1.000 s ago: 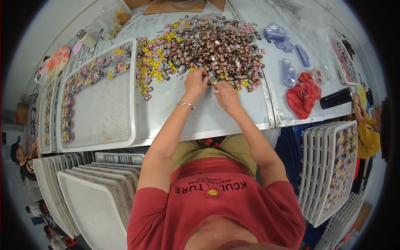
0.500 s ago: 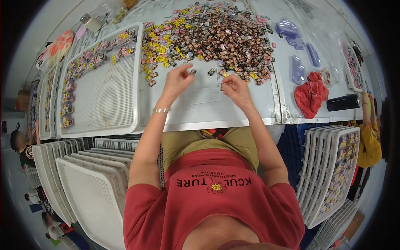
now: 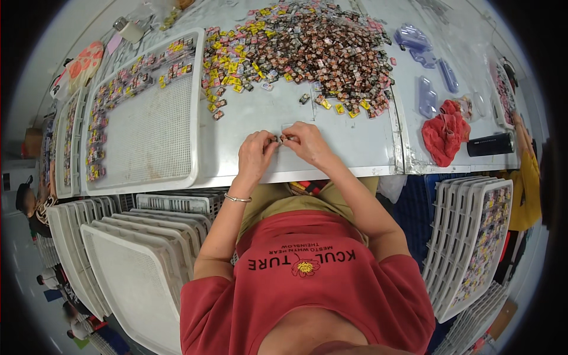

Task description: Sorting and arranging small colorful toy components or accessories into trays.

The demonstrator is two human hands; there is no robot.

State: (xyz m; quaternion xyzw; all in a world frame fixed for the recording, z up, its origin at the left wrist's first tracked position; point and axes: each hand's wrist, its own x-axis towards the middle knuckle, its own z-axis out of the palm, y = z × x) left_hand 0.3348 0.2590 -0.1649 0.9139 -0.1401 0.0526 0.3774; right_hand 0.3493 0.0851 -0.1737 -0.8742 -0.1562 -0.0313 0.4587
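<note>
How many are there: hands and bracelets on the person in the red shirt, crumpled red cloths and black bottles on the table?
Left hand plus right hand: 2
Bracelet: 1
Crumpled red cloth: 1
Black bottle: 1
Total: 5

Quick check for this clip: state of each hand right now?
Left hand: closed, pinching a small dark piece.
Right hand: closed, pinching what looks like another piece.

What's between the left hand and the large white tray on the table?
Only bare tabletop lies between the left hand and the white tray, seen in the head view.
</note>
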